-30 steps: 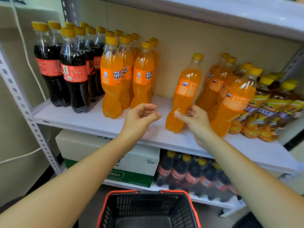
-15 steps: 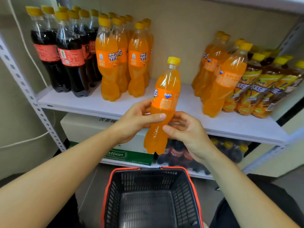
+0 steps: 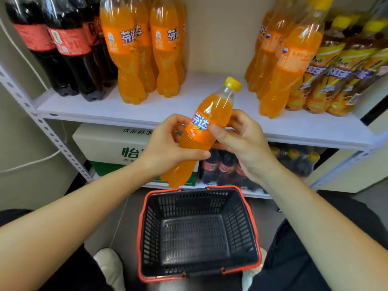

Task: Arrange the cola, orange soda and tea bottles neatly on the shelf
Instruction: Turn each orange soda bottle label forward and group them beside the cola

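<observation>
A black basket [image 3: 193,202] with a red rim is seen on the floor nearest the viewer, its mesh bottom in plain view. Above it, just in front of the shelf [image 3: 189,101], one orange soda bottle [image 3: 201,133] is held tilted, cap toward the far right. It is gripped low by the left hand [image 3: 165,150] and pinched at the label by the right hand [image 3: 245,141]. On the shelf, cola bottles [image 3: 69,49] are stood at the left, orange soda rows [image 3: 126,49] beside them, and tea bottles [image 3: 336,66] at the right
</observation>
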